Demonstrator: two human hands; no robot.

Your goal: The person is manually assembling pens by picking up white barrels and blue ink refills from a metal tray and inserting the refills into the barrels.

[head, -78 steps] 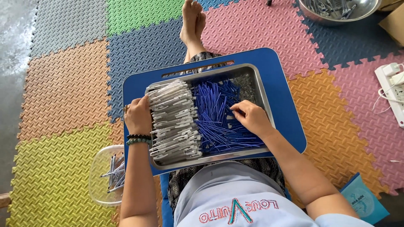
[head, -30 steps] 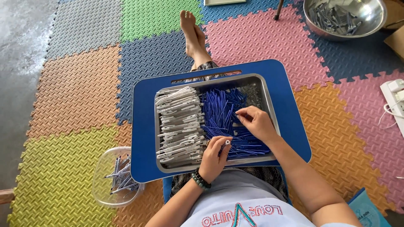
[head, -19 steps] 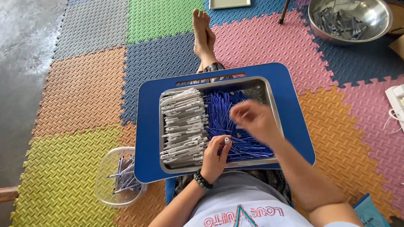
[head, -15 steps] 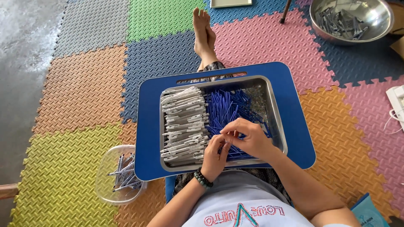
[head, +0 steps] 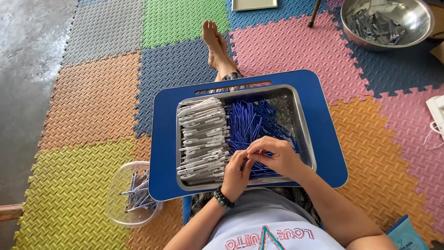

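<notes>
- On the near edge of the rectangular metal tray [head: 305, 134], the left hand [head: 238, 173] and right hand [head: 277, 157] meet fingertip to fingertip, pinching a small part between them; what exactly is pinched is too small to tell.
- Left hand: fingers bunched, pointing away from the body, with a dark beaded bracelet [head: 223, 199] on the wrist.
- Right hand: fingers curled over the blue pile, thumb and forefinger drawn toward the left hand's tips.
- Tray contents: a stack of pale grey plastic clip pieces [head: 203, 136] fills the left half; a heap of thin blue plastic tubes [head: 254, 122] fills the middle and right, directly beneath both hands.
- Support: the tray sits on a blue plastic lap board [head: 323, 115] with a slot handle at its far edge, resting over the person's legs; a bare foot [head: 215, 44] extends beyond it.
- Left of the board, touching its near corner, a clear plastic tub [head: 125, 194] holds a few assembled grey-and-blue pieces.
- Far right, a round steel bowl [head: 407, 18] contains grey parts, well apart from the hands.
- Underneath everything lies a floor of coloured interlocking foam mats [head: 92, 102].
</notes>
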